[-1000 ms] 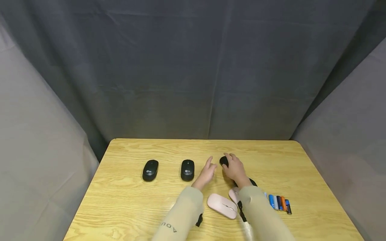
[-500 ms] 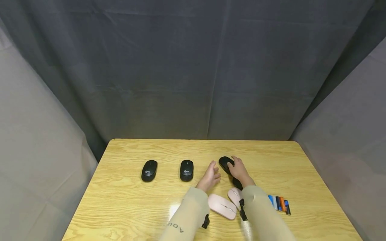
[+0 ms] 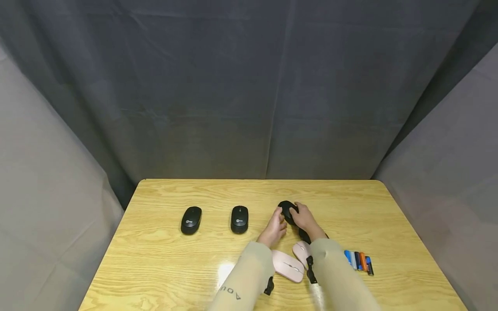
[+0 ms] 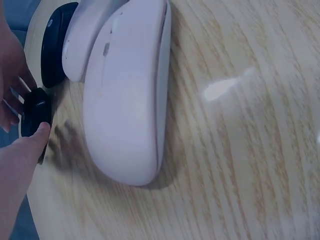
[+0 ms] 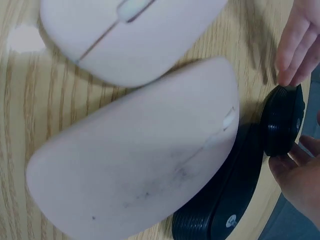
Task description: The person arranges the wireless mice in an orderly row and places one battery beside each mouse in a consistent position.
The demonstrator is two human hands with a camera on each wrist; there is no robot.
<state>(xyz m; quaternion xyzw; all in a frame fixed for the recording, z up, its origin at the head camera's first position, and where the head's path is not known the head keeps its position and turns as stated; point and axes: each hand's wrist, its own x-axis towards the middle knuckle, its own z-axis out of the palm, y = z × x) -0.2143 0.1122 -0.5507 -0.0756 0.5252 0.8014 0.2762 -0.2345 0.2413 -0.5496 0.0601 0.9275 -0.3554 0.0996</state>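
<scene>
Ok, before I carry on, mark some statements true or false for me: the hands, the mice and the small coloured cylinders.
1. The right hand grips a black mouse. True.
2. The left hand holds a pink mouse. False: it is beside the gripped black mouse.
3. Two other black mice lie to the left of both hands. True.
4. Three pink mice are in view. False: two, a left one and a right one.
5. The small coloured cylinders stand in a cup. False: they lie side by side on the table.
</scene>
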